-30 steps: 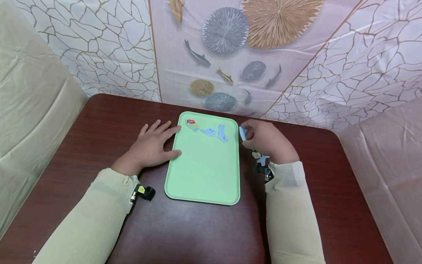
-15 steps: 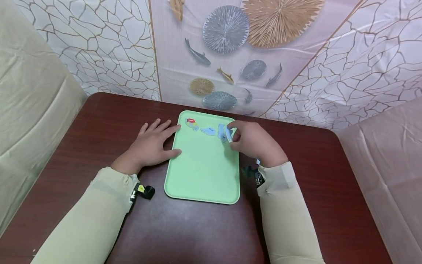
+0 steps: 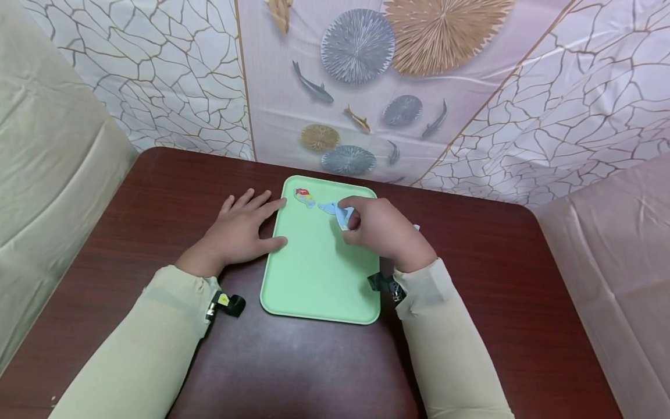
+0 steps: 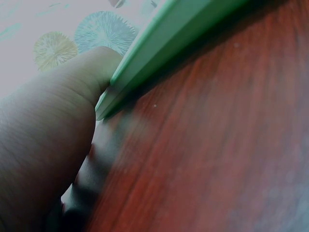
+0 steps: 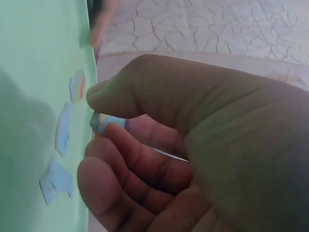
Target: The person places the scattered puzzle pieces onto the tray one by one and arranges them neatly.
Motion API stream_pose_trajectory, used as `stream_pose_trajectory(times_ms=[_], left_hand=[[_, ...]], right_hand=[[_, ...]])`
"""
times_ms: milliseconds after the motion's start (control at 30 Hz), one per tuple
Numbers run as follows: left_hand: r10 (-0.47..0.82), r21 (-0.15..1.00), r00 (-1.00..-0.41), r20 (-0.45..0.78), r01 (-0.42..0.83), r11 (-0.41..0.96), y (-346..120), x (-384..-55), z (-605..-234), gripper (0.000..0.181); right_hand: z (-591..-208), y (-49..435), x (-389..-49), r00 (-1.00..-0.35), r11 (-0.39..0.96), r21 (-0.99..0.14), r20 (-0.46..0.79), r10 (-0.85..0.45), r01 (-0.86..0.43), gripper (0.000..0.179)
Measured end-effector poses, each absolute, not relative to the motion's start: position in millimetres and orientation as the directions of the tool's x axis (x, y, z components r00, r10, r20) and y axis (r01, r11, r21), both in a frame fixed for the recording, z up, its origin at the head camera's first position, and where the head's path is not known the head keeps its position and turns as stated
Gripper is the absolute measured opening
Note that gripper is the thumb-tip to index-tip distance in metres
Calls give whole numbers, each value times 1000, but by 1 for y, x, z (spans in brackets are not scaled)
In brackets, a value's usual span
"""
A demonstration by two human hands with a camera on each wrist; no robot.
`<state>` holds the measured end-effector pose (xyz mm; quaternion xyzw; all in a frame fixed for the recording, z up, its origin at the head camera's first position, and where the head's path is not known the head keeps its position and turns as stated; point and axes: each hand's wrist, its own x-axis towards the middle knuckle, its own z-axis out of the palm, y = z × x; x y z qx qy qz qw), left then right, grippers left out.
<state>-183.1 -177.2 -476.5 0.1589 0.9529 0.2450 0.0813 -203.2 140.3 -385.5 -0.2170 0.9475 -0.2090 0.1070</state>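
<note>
Pinching a piece (image 3: 341, 217) over the tray (image 3: 319, 273) with my right hand (image 3: 384, 230), left hand (image 3: 232, 235) well apart and spread on the tray's edge, I figure this is the placing step, so next likely calls for lowering it flat, clear of the other pieces (image 3: 304, 198).

Indoors, curtained off; kind of room unclear
Fish-printed fabric (image 3: 361, 99) hangs beyond the wood-grain table (image 3: 528, 291); a plain left drape (image 3: 52, 174) and right drape (image 3: 617, 250) flank it.
</note>
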Motion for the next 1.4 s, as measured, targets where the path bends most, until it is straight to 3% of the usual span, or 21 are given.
stream_pose_trajectory(times_ms=[867,1400], left_hand=[[337,487,-939,-75,260,833,-179,-183,-477,88],[338,484,-939,-66,266,834,-177,-184,-478,87]], right_hand=[[-424,84,-191,-861,716,-583,-55,-506,-383,52],[-446,72,-191,-874,744,-535,-21,-485,-400,50]])
